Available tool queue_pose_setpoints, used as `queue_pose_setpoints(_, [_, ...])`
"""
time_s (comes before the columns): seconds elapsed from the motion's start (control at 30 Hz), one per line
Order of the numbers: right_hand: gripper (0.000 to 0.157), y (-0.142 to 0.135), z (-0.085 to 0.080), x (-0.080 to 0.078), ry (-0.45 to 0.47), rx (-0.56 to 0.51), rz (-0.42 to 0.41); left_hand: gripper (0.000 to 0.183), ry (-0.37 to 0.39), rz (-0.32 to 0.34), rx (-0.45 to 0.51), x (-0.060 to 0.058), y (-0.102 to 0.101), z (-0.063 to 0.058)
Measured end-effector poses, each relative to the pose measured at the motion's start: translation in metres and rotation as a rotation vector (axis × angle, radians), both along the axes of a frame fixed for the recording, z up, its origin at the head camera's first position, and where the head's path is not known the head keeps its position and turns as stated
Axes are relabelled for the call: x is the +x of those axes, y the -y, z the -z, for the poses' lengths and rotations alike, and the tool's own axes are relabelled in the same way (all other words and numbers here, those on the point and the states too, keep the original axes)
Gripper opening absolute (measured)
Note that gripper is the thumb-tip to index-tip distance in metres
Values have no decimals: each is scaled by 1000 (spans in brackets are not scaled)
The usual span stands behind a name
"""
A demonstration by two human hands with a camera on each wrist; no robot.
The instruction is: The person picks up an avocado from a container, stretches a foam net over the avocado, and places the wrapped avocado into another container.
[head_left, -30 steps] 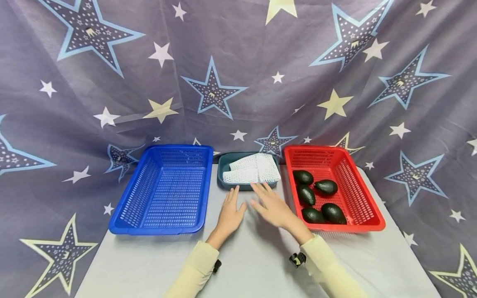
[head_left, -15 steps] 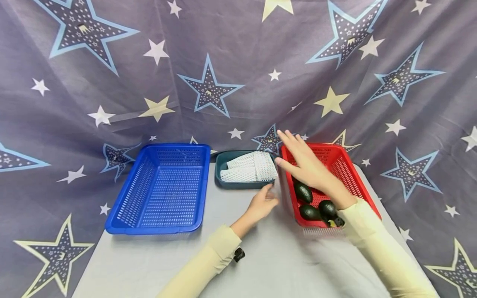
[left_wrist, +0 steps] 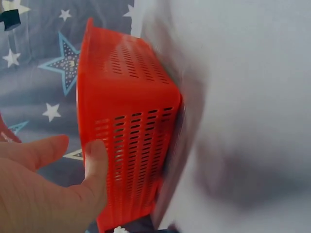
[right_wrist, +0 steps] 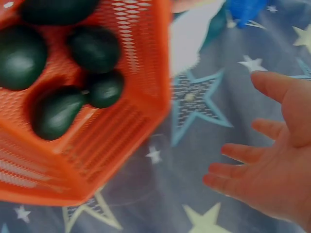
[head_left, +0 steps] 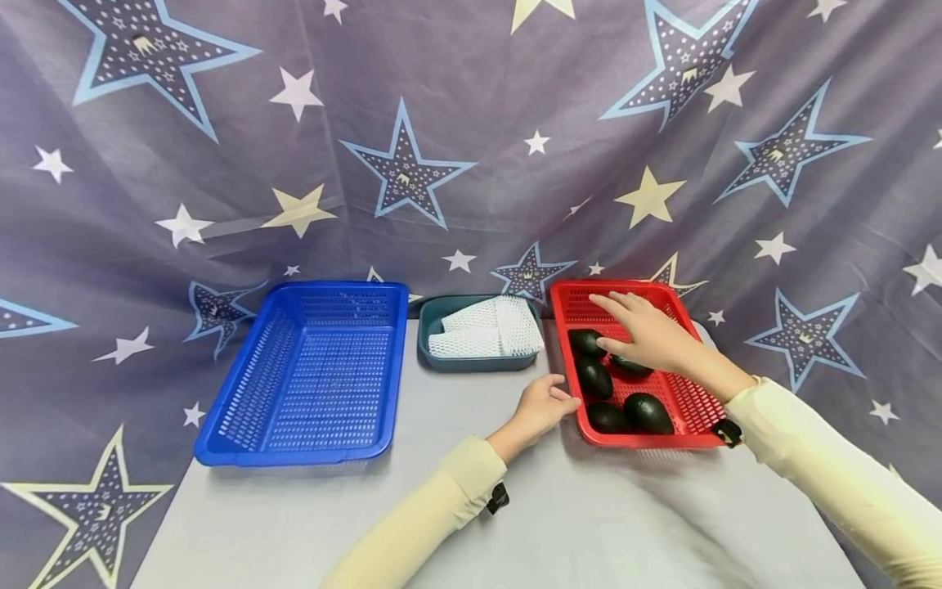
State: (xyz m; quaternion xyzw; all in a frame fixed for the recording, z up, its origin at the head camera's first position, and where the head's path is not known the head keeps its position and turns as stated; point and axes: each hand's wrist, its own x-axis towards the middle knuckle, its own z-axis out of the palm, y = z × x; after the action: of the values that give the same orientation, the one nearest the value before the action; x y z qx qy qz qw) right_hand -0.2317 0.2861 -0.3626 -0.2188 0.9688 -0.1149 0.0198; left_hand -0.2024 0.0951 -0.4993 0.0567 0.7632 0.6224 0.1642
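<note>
A red plastic basket (head_left: 692, 441) on the right side of the table holds several dark green avocados (head_left: 648, 413). My left hand (head_left: 537, 409) is at the basket's left side, fingers loosely bent. In the left wrist view its thumb (left_wrist: 95, 160) overlaps the outside of the perforated wall, while a finger extends above the rim. Over the inside of the basket hovers my right hand (head_left: 651, 331), fingers spread and nothing held, partly covering one avocado (head_left: 630, 367). The right wrist view shows the avocados (right_wrist: 95, 48) lying apart from that hand.
Left of the red basket stands a small dark teal tray (head_left: 471, 364) with white foam mesh sleeves (head_left: 489, 329) in it. A blue perforated basket (head_left: 334, 384) with a bare bottom is at the left. A star-patterned cloth (head_left: 441, 82) hangs behind the table (head_left: 574, 523).
Both hands have moved right from in front of the teal tray. The left came to the red basket's side; the right rose, then lowered over the basket. The head view shifted slightly.
</note>
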Motion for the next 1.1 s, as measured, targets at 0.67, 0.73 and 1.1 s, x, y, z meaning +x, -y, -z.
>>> queue_pose_setpoints(0.67, [66, -58, 52, -11, 352, 8, -30, 32, 152, -125, 83, -5, -24, 6])
queue_pose_setpoints(0.73, [69, -62, 54, -13, 415, 10, -37, 33, 158, -136, 84, -6, -25, 7])
queue_pose_setpoints(1.1, [77, -66, 70, -15, 592, 73, -85, 35, 267, -177, 124, -12, -27, 7])
